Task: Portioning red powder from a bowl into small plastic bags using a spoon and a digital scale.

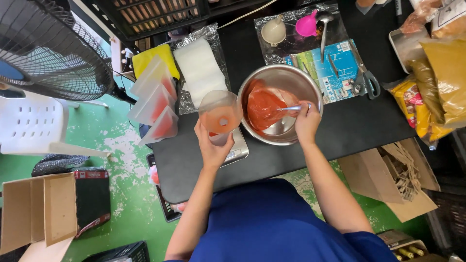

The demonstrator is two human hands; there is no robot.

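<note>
- The left hand is clamped round a clear plastic pouch that stands on a small scale, with a wide translucent funnel seated in the pouch's mouth.
- Just right of the funnel, rim near rim, sits the steel bowl of red sauce.
- The right hand is closed on a spoon; the spoon's long axis points left into the sauce, toward the funnel.
- This hand is the nearer to the sauce; the funnel lies to its left.
- Farther right on the black table lie scissors.
</note>
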